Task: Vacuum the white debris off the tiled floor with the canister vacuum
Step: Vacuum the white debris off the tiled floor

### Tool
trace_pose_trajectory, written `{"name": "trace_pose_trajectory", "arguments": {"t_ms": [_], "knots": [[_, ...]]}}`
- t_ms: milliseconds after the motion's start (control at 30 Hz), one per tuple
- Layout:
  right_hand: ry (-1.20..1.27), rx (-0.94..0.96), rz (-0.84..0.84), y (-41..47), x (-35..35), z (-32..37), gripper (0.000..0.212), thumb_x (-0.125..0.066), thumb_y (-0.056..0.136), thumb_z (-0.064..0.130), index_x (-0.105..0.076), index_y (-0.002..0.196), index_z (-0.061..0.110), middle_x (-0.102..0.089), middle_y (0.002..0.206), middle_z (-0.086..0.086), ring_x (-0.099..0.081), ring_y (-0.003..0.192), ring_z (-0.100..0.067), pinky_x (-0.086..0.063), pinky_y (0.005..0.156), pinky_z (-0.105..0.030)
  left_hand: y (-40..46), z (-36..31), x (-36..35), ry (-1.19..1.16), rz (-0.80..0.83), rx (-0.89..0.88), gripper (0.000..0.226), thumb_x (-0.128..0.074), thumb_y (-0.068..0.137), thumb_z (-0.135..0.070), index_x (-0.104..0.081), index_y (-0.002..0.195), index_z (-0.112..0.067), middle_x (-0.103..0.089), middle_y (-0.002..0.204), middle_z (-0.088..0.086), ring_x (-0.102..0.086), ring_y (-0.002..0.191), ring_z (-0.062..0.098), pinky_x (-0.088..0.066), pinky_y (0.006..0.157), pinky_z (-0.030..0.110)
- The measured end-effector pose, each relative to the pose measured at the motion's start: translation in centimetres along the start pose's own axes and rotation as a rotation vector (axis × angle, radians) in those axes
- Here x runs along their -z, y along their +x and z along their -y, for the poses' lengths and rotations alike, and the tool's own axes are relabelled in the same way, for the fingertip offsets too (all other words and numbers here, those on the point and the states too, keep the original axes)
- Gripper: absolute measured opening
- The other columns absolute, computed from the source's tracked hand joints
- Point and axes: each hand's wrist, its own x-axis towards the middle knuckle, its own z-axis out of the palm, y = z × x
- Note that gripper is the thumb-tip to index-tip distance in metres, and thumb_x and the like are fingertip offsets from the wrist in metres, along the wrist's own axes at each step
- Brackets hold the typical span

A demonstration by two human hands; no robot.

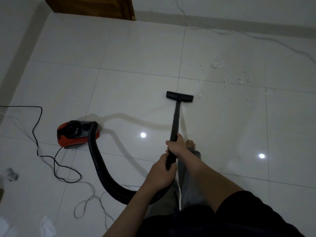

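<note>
A red and black canister vacuum (77, 134) sits on the white tiled floor (119, 82) at the left. Its black ribbed hose (100, 170) curves down and right to the black wand (176, 122). My right hand (177, 145) grips the wand higher up; my left hand (160, 173) grips its lower end near the hose. The flat black floor nozzle (179, 97) rests on the tiles ahead of me. White debris (217, 63) lies scattered to the nozzle's right and farther back, with more bits (241, 80) beyond; the closest flecks (200, 95) are just beside the nozzle.
A black power cord (36, 134) loops across the floor left of the canister. A white cable (256, 37) runs along the far wall and another (89, 200) coils near my feet. A wooden door (95, 7) stands at the back. My bare foot (190, 144) is by the wand.
</note>
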Motion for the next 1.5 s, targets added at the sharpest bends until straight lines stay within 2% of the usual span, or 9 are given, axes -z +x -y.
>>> {"name": "trace_pose_trajectory", "arguments": {"t_ms": [533,633,867,967,1067,1167,1267,1400,1500], "knots": [[0.029,-0.009,0.027,-3.2,-1.5,-2.8,0.063,-0.061,0.086,0.012,-0.032,0.142,0.019,-0.054,0.104,-0.012,-0.059,0.080,-0.025,-0.059,0.084,-0.049,-3.1,2.8,-0.7,0.023,0.000,0.003,0.040,-0.044,0.096,-0.032,-0.038,0.135,-0.026,-0.062,0.107,-0.003,-0.059,0.083,0.009,-0.044,0.069,0.021],[0.022,-0.008,0.035,-4.3,-1.9,-3.7,0.058,-0.060,0.087,0.010,-0.034,0.139,0.017,-0.054,0.098,-0.013,-0.060,0.070,-0.023,-0.060,0.077,-0.044,-4.1,4.0,-0.9,0.010,-0.004,0.020,0.044,-0.045,0.095,-0.032,-0.036,0.138,-0.029,-0.064,0.112,0.002,-0.063,0.090,0.019,-0.044,0.071,0.022],[-0.036,-0.029,0.046,-6.2,-2.3,-6.5,0.058,-0.056,0.090,0.008,-0.031,0.142,0.014,-0.055,0.093,-0.011,-0.058,0.059,-0.020,-0.060,0.068,-0.040,-6.4,6.1,-2.2,0.018,0.000,0.037,0.047,-0.045,0.094,-0.033,-0.034,0.140,-0.030,-0.064,0.117,0.001,-0.063,0.095,0.017,-0.046,0.073,0.022],[-0.113,-0.034,0.053,-7.7,-1.8,-7.9,0.064,-0.056,0.095,0.009,-0.024,0.150,0.013,-0.055,0.102,-0.007,-0.057,0.061,-0.012,-0.048,0.051,-0.022,-7.7,7.3,-3.4,0.008,0.011,0.063,0.053,-0.044,0.094,-0.034,-0.027,0.144,-0.032,-0.060,0.127,0.003,-0.061,0.109,0.021,-0.050,0.086,0.031],[-0.133,-0.024,0.052,-8.7,-1.4,-9.7,0.072,-0.056,0.095,0.012,-0.016,0.155,0.014,-0.053,0.112,-0.007,-0.058,0.065,-0.013,-0.050,0.062,-0.026,-9.1,8.2,-4.9,-0.019,0.009,0.066,0.048,-0.044,0.095,-0.032,-0.031,0.141,-0.035,-0.064,0.114,0.000,-0.062,0.087,0.010,-0.048,0.073,0.023],[-0.111,-0.067,0.074,-9.4,-1.1,-11.4,0.072,-0.056,0.093,0.010,-0.018,0.153,0.018,-0.058,0.115,-0.017,-0.060,0.057,-0.018,-0.052,0.055,-0.031,-10.4,8.8,-6.3,-0.048,-0.012,0.047,0.045,-0.045,0.095,-0.030,-0.035,0.138,-0.035,-0.062,0.118,0.000,-0.060,0.089,0.010,-0.044,0.072,0.019],[-0.078,-0.087,0.067,-9.8,-1.4,-13.6,0.072,-0.062,0.087,0.010,-0.025,0.147,0.023,-0.061,0.113,-0.023,-0.062,0.056,-0.022,-0.056,0.052,-0.032,-11.7,9.9,-7.7,-0.049,0.002,0.068,0.046,-0.044,0.094,-0.033,-0.033,0.139,-0.033,-0.062,0.117,0.002,-0.063,0.095,0.016,-0.048,0.074,0.023],[-0.025,-0.088,0.081,-9.1,-2.1,-17.3,0.064,-0.064,0.077,0.012,-0.035,0.132,0.026,-0.062,0.100,-0.019,-0.065,0.060,-0.027,-0.061,0.068,-0.054,-13.5,11.4,-8.7,-0.031,0.001,0.081,0.046,-0.044,0.095,-0.032,-0.033,0.140,-0.032,-0.063,0.114,0.000,-0.063,0.094,0.015,-0.047,0.074,0.023],[-0.086,-0.061,0.084,-13.7,-1.9,-16.1,0.067,-0.059,0.087,0.007,-0.028,0.145,0.018,-0.056,0.083,-0.007,-0.058,0.058,-0.017,-0.057,0.058,-0.037,-15.0,12.3,-8.9,-0.039,-0.007,0.080,0.041,-0.045,0.095,-0.032,-0.037,0.135,-0.034,-0.064,0.099,-0.005,-0.060,0.079,0.009,-0.046,0.068,0.023]]}}
